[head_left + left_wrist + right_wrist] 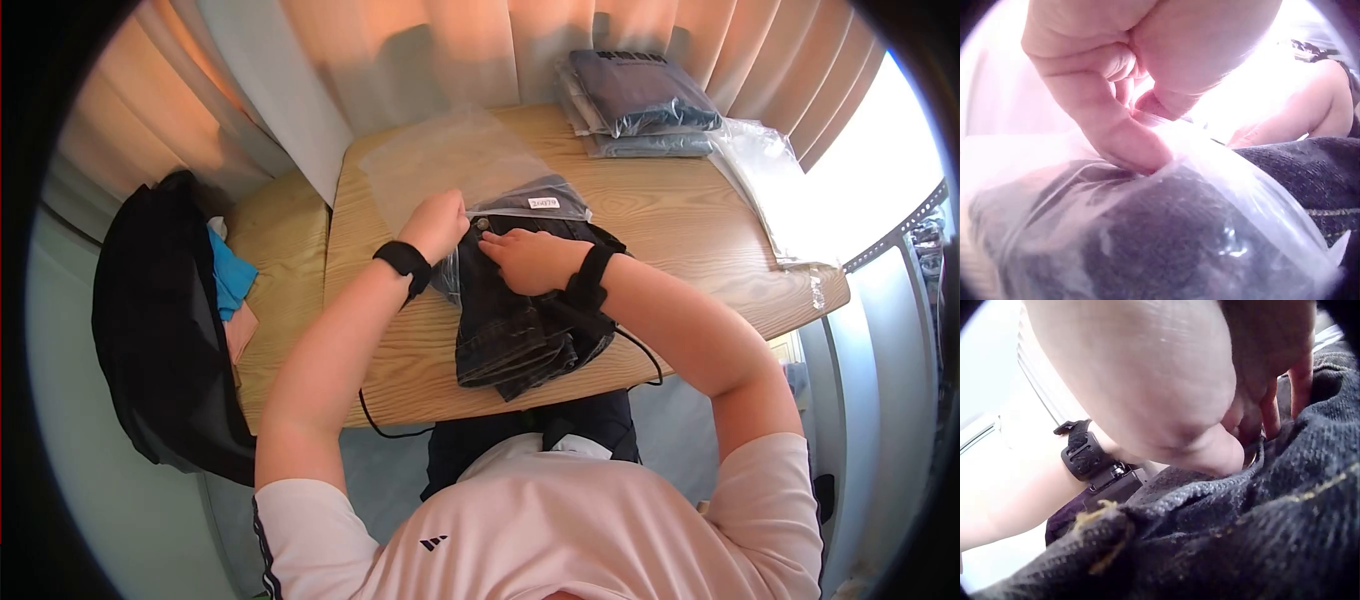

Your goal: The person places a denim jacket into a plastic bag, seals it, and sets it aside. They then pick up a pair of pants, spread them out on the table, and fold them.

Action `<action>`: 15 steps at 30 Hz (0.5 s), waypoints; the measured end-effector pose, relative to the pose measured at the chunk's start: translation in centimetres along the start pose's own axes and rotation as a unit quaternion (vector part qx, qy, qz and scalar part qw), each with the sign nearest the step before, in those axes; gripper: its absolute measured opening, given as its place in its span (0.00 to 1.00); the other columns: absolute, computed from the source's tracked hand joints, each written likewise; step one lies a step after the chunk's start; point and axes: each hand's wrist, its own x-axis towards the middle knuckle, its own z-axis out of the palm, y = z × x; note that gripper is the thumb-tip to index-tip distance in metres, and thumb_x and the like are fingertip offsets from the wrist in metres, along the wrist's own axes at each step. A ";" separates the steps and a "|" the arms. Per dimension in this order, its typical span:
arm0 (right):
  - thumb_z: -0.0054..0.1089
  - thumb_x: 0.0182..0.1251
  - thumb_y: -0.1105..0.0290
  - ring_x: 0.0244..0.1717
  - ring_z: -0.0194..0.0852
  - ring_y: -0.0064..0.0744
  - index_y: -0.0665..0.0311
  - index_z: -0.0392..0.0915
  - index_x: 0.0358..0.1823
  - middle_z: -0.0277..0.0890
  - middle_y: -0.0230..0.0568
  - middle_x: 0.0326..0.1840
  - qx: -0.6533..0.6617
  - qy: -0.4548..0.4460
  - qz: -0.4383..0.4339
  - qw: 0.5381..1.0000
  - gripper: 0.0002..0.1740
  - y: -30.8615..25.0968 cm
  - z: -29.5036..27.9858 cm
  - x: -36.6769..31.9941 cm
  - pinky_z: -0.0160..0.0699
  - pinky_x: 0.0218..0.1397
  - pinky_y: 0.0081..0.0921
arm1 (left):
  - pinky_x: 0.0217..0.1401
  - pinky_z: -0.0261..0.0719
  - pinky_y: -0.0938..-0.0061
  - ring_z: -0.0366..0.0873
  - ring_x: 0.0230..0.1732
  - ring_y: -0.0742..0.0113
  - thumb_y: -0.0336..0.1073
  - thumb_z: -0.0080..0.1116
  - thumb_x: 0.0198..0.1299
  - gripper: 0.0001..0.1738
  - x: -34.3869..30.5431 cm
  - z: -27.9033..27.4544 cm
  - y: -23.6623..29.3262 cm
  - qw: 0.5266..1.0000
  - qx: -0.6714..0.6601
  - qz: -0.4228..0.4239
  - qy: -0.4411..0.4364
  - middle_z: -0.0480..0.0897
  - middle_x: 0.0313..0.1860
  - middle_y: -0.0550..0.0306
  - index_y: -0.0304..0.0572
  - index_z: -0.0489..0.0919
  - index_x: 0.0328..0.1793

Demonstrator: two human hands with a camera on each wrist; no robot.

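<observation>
A folded pair of dark denim jeans [505,340] lies on the table, its far end inside a clear plastic bag [420,165]. A white label with printed numbers [543,203] shows near the bag's opening. My left hand [437,225] pinches the bag's edge at the left side of the jeans; in the left wrist view thumb and fingers grip the thin film [1197,200]. Fingers extended, my right hand [532,262] presses on the denim beside a metal button [483,224]. In the right wrist view its thumb and fingertips touch the dark denim [1285,506].
Bagged folded garments [640,95] are stacked at the back right, next to flat clear bags [755,180] along the right edge. A black bag [160,330] with blue cloth [232,275] stands at the left. Cables from the wristbands hang over the table's front edge.
</observation>
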 end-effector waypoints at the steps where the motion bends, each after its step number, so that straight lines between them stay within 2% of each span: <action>1: 0.47 0.68 0.67 0.71 0.56 0.47 0.66 0.55 0.71 0.48 0.44 0.77 0.001 0.003 0.000 1.000 0.31 0.1 0.4 0.1 0.66 0.67 0.43 | 0.40 0.75 0.56 0.78 0.36 0.40 0.28 0.51 0.52 0.05 -0.3 0.0 0.1 1.000 0.004 -0.004 0.003 0.80 0.31 0.39 0.37 0.76 0.34; 3: 0.48 0.66 0.67 0.66 0.63 0.48 0.66 0.61 0.68 0.59 0.48 0.71 0.008 0.073 -0.021 0.997 0.28 0.3 1.0 0.1 0.68 0.64 0.42 | 0.40 0.75 0.56 0.78 0.36 0.40 0.28 0.51 0.52 0.05 -0.9 -0.7 1.2 1.000 0.018 0.024 0.000 0.80 0.30 0.39 0.37 0.76 0.34; 4: 0.48 0.66 0.67 0.66 0.63 0.48 0.66 0.61 0.68 0.59 0.48 0.71 0.007 0.077 -0.020 0.997 0.28 0.8 0.9 0.2 0.68 0.64 0.42 | 0.40 0.74 0.55 0.77 0.37 0.40 0.28 0.51 0.51 0.05 -1.2 -1.0 1.7 0.998 0.029 0.052 -0.003 0.80 0.30 0.39 0.37 0.75 0.34; 6: 0.52 0.62 0.69 0.57 0.72 0.49 0.66 0.71 0.60 0.74 0.52 0.56 0.073 0.035 -0.046 0.996 0.23 1.0 -1.0 -0.2 0.71 0.60 0.40 | 0.40 0.74 0.55 0.77 0.37 0.40 0.27 0.52 0.50 0.06 -2.0 -1.3 2.9 0.993 0.082 0.085 -0.001 0.78 0.29 0.41 0.38 0.74 0.35; 7: 0.58 0.56 0.67 0.47 0.77 0.51 0.65 0.78 0.48 0.80 0.51 0.41 0.081 0.093 -0.031 0.992 0.18 1.0 -1.5 -1.1 0.75 0.51 0.41 | 0.40 0.75 0.56 0.77 0.37 0.42 0.27 0.53 0.50 0.06 -3.2 -1.5 3.9 0.988 0.102 0.117 0.001 0.78 0.31 0.42 0.37 0.74 0.35; 8: 0.58 0.56 0.67 0.47 0.77 0.51 0.65 0.78 0.48 0.80 0.51 0.41 0.080 0.094 -0.033 0.992 0.18 1.0 -2.3 -1.6 0.75 0.51 0.41 | 0.40 0.76 0.56 0.77 0.38 0.43 0.26 0.53 0.49 0.06 -4.2 -1.8 5.0 0.982 0.122 0.147 0.003 0.77 0.32 0.44 0.37 0.73 0.36; 10: 0.62 0.53 0.64 0.43 0.79 0.50 0.66 0.79 0.40 0.80 0.48 0.39 -0.029 0.133 0.099 0.986 0.16 1.1 -3.4 -2.4 0.78 0.45 0.42 | 0.41 0.76 0.57 0.76 0.40 0.45 0.26 0.53 0.49 0.07 -5.6 -1.7 6.6 0.981 0.142 0.132 -0.013 0.77 0.35 0.45 0.38 0.72 0.37; 12: 0.62 0.54 0.62 0.41 0.80 0.51 0.66 0.78 0.40 0.80 0.48 0.39 -0.055 0.140 0.122 0.981 0.16 2.3 -3.5 -2.8 0.79 0.44 0.43 | 0.42 0.76 0.57 0.76 0.43 0.47 0.25 0.53 0.49 0.08 -7.1 -1.3 6.8 0.980 0.160 0.116 -0.032 0.76 0.37 0.47 0.39 0.72 0.38; 14: 0.62 0.55 0.60 0.40 0.80 0.51 0.66 0.77 0.39 0.81 0.48 0.39 -0.084 0.148 0.143 0.975 0.17 3.6 -3.3 -3.2 0.79 0.42 0.43 | 0.42 0.79 0.58 0.77 0.42 0.48 0.25 0.54 0.51 0.10 -8.1 -1.0 6.7 0.976 0.177 0.123 -0.013 0.75 0.39 0.46 0.37 0.70 0.40; 15: 0.61 0.56 0.59 0.39 0.80 0.52 0.66 0.75 0.40 0.80 0.49 0.38 -0.073 0.158 0.168 0.970 0.18 4.4 -2.9 -3.3 0.79 0.42 0.43 | 0.42 0.79 0.58 0.76 0.43 0.46 0.24 0.54 0.50 0.13 -8.5 -0.8 6.6 0.980 0.173 0.096 -0.005 0.74 0.39 0.44 0.36 0.68 0.43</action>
